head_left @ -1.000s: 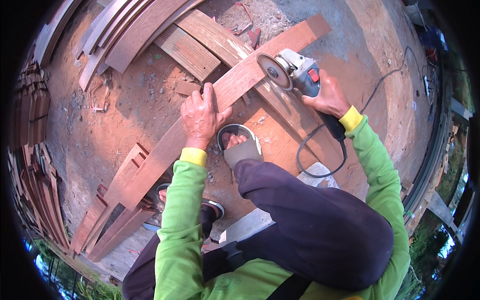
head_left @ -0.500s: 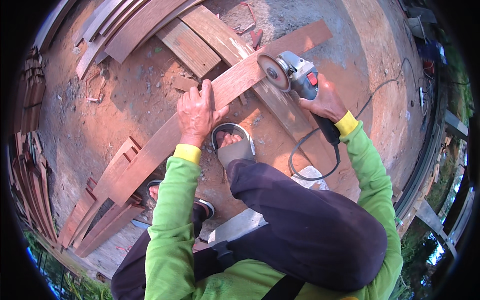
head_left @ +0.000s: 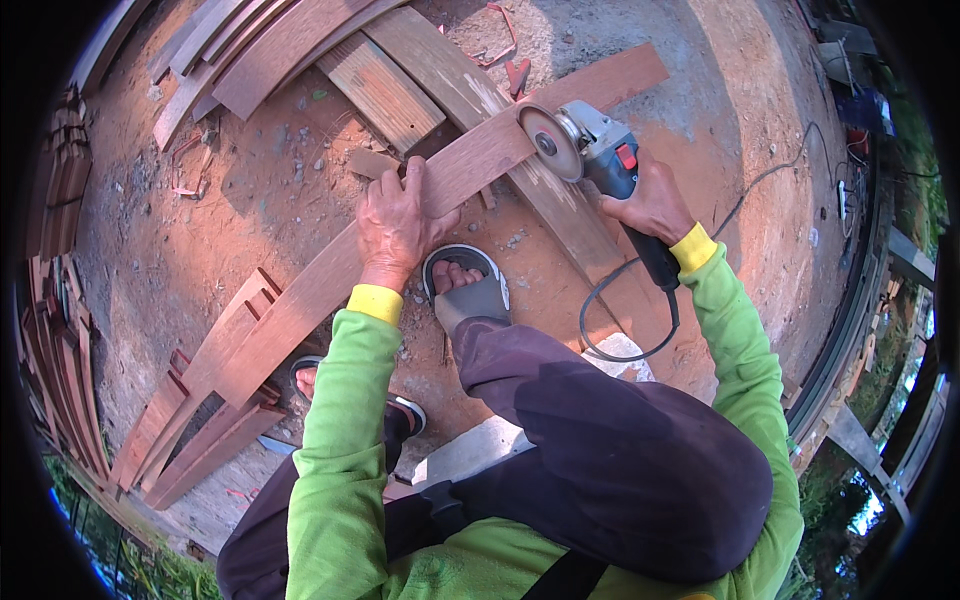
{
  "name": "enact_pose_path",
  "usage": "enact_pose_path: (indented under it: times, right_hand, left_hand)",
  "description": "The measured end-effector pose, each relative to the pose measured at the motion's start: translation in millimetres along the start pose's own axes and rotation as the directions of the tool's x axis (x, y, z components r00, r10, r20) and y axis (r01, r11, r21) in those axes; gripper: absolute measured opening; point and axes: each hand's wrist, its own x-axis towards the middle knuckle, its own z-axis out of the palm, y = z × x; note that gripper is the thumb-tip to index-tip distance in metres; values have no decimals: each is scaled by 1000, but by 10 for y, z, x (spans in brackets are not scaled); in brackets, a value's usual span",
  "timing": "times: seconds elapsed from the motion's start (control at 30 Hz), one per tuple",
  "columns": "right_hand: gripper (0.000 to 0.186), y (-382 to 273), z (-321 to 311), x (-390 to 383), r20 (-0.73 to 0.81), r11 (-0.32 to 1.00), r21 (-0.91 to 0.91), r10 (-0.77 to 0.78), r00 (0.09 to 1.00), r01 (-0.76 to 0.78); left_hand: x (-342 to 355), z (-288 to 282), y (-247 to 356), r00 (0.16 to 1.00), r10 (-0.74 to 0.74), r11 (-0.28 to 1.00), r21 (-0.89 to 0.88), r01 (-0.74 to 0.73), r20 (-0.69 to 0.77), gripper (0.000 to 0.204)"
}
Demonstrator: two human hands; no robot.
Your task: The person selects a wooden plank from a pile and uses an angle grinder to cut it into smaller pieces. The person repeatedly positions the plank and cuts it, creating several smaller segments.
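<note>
A long reddish wooden board runs diagonally from lower left to upper right, crossing a weathered plank. My left hand is closed over the board near its middle, thumb toward the right. My right hand grips a grey-and-blue angle grinder with a red switch and black handle. Its disc stands at the board's right edge, just above where the plank passes beneath; whether it touches I cannot tell. The grinder's cord loops down beside my right knee.
My sandalled foot rests below the board. Stacked boards lie at top left, left and lower left. A short plank, red clamp-like item and concrete block lie on the dirt ground. The cord stretches to the right.
Compared with a second ago, the whole view has shifted, so hands, board and grinder appear slightly further left. The grinder stays in about the same spot against the board.
</note>
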Motion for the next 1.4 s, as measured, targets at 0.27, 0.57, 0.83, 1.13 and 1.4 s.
enact_pose_path:
  times: [0.27,0.57,0.83,1.13,1.4]
  right_hand:
    - [56,-17,5,-2,-50,998,37,-43,998,45]
    - [47,-50,-14,2,-51,998,37,-45,998,47]
    - [47,-32,-28,54,53,1000,24,4,999,-6]
    - [53,-137,-91,62,54,999,-10,34,998,-34]
    - [53,-26,-3,94,-42,999,-8,-34,999,33]
  left_hand:
    - [-12,20,-3,1000,10,1000,21,-10,-5,82]
    - [-12,24,-15,999,31,999,21,-30,-23,83]
    - [-13,19,-9,1000,24,999,40,-23,-17,83]
    - [-12,41,-12,999,28,999,25,-27,-45,84]
    - [-14,39,-14,998,34,999,20,-33,-47,83]
